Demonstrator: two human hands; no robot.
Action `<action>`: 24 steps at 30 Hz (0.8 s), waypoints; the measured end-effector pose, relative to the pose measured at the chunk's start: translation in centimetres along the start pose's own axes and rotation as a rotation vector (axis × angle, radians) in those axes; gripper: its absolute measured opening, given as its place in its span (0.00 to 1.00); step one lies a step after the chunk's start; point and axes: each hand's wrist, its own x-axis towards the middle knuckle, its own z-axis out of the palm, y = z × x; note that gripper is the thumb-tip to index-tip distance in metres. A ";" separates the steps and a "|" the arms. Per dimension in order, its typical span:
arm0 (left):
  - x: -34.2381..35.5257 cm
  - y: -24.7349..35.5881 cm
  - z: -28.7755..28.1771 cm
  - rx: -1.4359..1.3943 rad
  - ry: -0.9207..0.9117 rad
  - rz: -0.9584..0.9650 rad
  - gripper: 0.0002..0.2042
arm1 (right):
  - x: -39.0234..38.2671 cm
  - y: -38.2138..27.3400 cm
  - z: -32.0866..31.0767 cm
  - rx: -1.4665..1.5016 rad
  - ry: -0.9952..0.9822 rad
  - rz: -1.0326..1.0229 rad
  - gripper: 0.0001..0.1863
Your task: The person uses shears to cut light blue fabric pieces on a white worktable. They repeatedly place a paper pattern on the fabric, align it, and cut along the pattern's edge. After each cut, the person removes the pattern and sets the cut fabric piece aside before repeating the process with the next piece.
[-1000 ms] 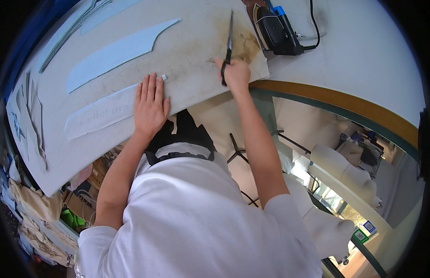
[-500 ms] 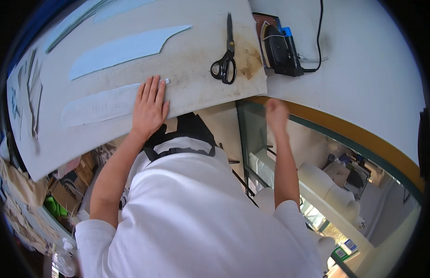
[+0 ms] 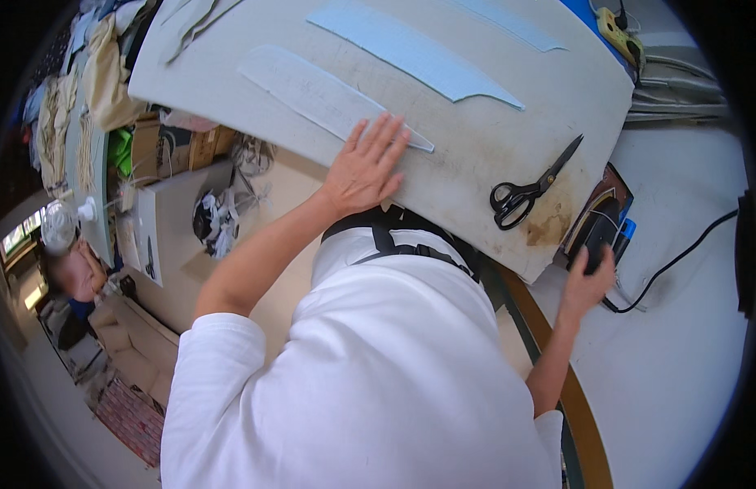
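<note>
My left hand point(image 3: 363, 165) lies flat with fingers spread on a grey padded board point(image 3: 492, 138), its fingertips on the pointed end of a long pale translucent pattern piece point(image 3: 321, 94). A light blue blade-shaped fabric piece point(image 3: 411, 53) lies beyond it. Black scissors point(image 3: 529, 191) rest shut on the board near a brown stain, untouched. My right hand point(image 3: 586, 281) reaches to the right of the board and rests on a black device point(image 3: 598, 232) with a blue part and a black cable point(image 3: 680, 257) on the white table.
The white table point(image 3: 680, 367) has a wooden curved edge point(image 3: 557, 383). More blue fabric strips point(image 3: 508, 20) lie at the board's far side. Cardboard boxes, cloth piles and clutter point(image 3: 150, 147) fill the floor at left. Another person point(image 3: 72, 273) sits at far left.
My right hand let go of the scissors, dropped below the table edge, and has now come up onto the black device. The view has swung; my left hand stays flat on the board.
</note>
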 end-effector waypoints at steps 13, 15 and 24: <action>-0.4 -1.6 3.5 -0.012 0.469 -0.798 0.29 | 0.3 -9.4 7.7 0.299 -0.417 -0.261 0.09; -1.2 -2.2 4.0 -0.057 0.501 -0.814 0.29 | 1.5 -8.8 7.4 0.187 -0.400 -0.302 0.09; -2.6 -3.1 4.9 -0.074 0.506 -0.727 0.31 | 4.1 -21.1 10.1 0.869 -0.789 -0.135 0.09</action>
